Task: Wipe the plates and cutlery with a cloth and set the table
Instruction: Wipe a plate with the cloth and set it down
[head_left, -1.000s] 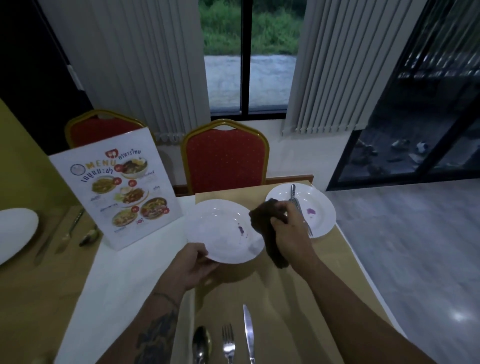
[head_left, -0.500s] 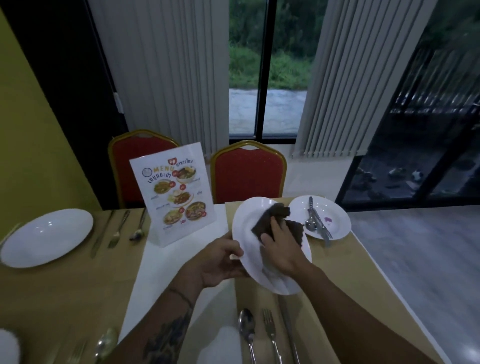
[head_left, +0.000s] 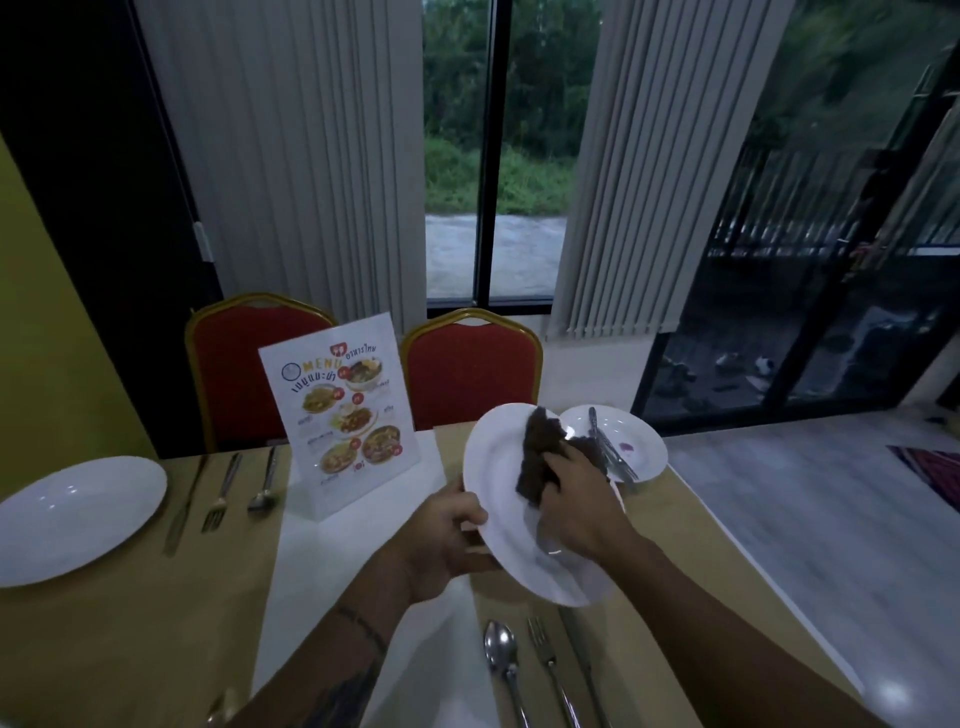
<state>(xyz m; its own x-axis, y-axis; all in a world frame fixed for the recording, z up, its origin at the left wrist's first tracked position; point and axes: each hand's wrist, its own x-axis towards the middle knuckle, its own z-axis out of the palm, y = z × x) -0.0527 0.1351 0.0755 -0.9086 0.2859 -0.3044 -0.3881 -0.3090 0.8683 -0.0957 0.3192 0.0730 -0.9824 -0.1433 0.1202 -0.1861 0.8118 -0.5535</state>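
My left hand (head_left: 449, 530) grips the left rim of a white plate (head_left: 498, 478), held tilted above the table. My right hand (head_left: 579, 506) presses a dark brown cloth (head_left: 540, 460) against the plate's face. Behind it, a second white plate (head_left: 641, 449) with a purple stain lies on the table, with cutlery (head_left: 610, 452) resting on it. A spoon (head_left: 501, 660), fork (head_left: 545, 660) and knife (head_left: 582, 654) lie in a row near me. Far left, another white plate (head_left: 78, 514) has a knife, fork and spoon (head_left: 223, 491) beside it.
A standing menu card (head_left: 345, 421) sits on the white runner (head_left: 332, 561) in the middle of the wooden table. Two red chairs (head_left: 470, 366) stand at the far side. The table's right edge drops to a grey floor (head_left: 810, 519).
My left hand has lifted the plate off the table and tilted it up. My right hand moved the cloth from beside the plate onto its face.
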